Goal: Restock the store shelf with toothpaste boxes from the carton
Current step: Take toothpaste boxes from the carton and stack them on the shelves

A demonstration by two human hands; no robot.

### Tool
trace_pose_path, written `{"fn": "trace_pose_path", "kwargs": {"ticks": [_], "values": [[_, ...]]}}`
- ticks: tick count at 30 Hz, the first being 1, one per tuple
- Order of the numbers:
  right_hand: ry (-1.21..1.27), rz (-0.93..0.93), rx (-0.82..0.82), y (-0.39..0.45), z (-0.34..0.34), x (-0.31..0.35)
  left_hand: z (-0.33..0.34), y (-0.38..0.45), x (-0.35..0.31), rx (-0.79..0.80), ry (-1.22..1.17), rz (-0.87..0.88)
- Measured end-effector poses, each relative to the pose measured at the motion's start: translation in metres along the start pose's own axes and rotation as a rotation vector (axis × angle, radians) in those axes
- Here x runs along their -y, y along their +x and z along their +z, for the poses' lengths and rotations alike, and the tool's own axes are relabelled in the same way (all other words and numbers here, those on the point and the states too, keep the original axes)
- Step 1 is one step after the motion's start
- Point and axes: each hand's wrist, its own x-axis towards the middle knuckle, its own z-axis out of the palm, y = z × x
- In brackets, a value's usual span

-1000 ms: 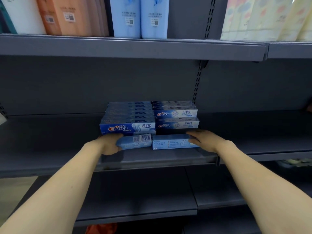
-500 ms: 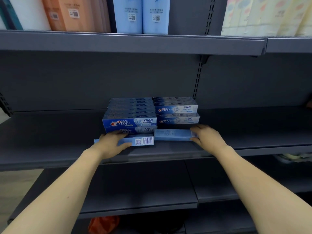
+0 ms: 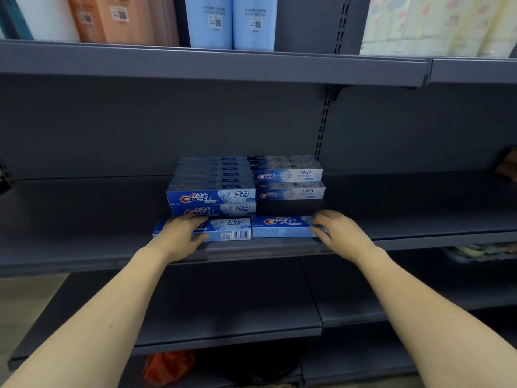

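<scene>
Two blue Crest toothpaste boxes lie end to end near the front edge of the dark grey middle shelf. My left hand rests on the left box, gripping its left half. My right hand holds the right end of the right box. Behind them stand two stacks of the same boxes: a taller left stack and a right stack with a dark gap under it. The carton is out of sight.
The upper shelf carries orange, white and light-blue packs and pale patterned rolls. Lower shelves sit beneath my arms. An orange bag lies at floor level. Bare shelf extends left and right of the stacks.
Both boxes have tipped from lying flat to showing their printed front faces, and sit closer against the stacks. My hands stayed on their outer ends.
</scene>
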Motion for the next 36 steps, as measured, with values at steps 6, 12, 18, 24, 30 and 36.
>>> {"fn": "trace_pose_path", "kwargs": {"ticks": [6,12,18,24,30,36], "values": [[0.109,0.118,-0.041,0.028,-0.033,0.002,-0.019,0.006,-0.007,0.125,-0.053,0.044],[0.108,0.279,0.201,0.052,-0.052,0.005,-0.027,0.017,-0.013,0.229,-0.019,0.021],[0.052,0.159,0.517,0.042,-0.021,0.017,-0.019,0.021,0.001,0.255,0.061,0.014],[0.013,0.212,0.427,0.041,-0.027,0.022,-0.017,0.021,-0.006,0.042,0.092,0.0],[0.004,0.254,0.335,0.037,-0.024,0.024,-0.004,0.021,-0.02,-0.095,0.192,0.029],[0.052,0.248,0.291,0.033,-0.02,0.02,0.007,0.019,-0.019,-0.058,-0.134,0.098]]}}
